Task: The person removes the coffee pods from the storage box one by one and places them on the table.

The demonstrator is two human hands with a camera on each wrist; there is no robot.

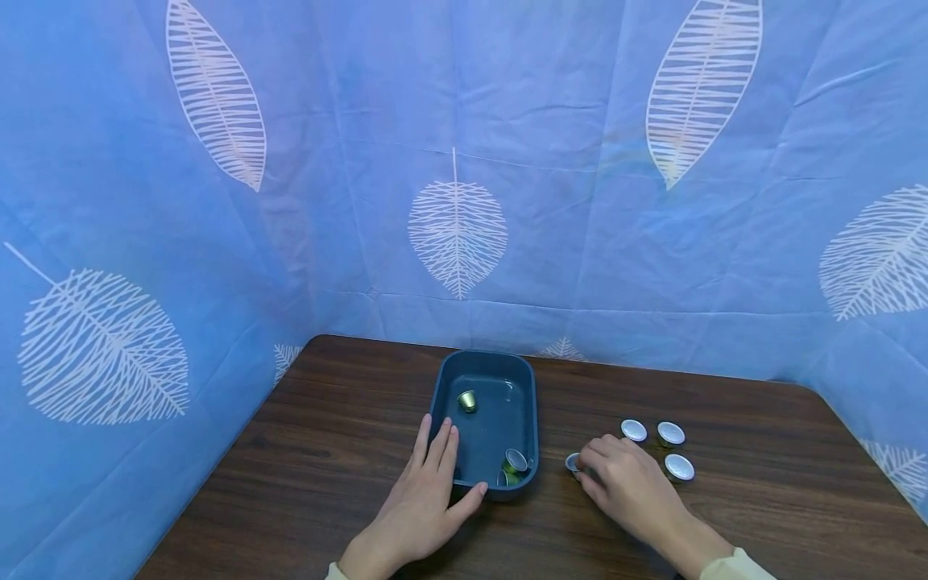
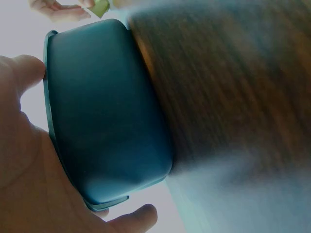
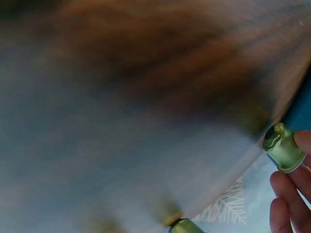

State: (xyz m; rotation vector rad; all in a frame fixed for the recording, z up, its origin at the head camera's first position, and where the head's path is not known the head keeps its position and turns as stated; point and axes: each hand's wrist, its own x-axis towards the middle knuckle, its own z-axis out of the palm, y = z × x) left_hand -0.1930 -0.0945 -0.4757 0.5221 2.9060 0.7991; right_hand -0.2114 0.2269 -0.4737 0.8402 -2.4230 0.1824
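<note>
A dark blue tray (image 1: 535,407) stands on the wooden table (image 1: 348,451) with green capsules inside: one (image 1: 467,399) at the back left, others (image 1: 515,464) in the near right corner. My left hand (image 1: 429,491) rests on the tray's near left corner, fingers straight along the rim, thumb against the front wall. In the left wrist view the tray (image 2: 107,116) fills the frame beside my palm (image 2: 29,184). My right hand (image 1: 623,482) pinches a green capsule (image 3: 283,148), silver-lidded (image 1: 573,462), just right of the tray.
Three silver-lidded capsules (image 1: 634,430) (image 1: 670,434) (image 1: 679,467) stand on the table beyond my right hand. A blue leaf-print cloth (image 1: 457,161) walls the table at the back and both sides. Another green capsule (image 3: 187,226) shows blurred in the right wrist view.
</note>
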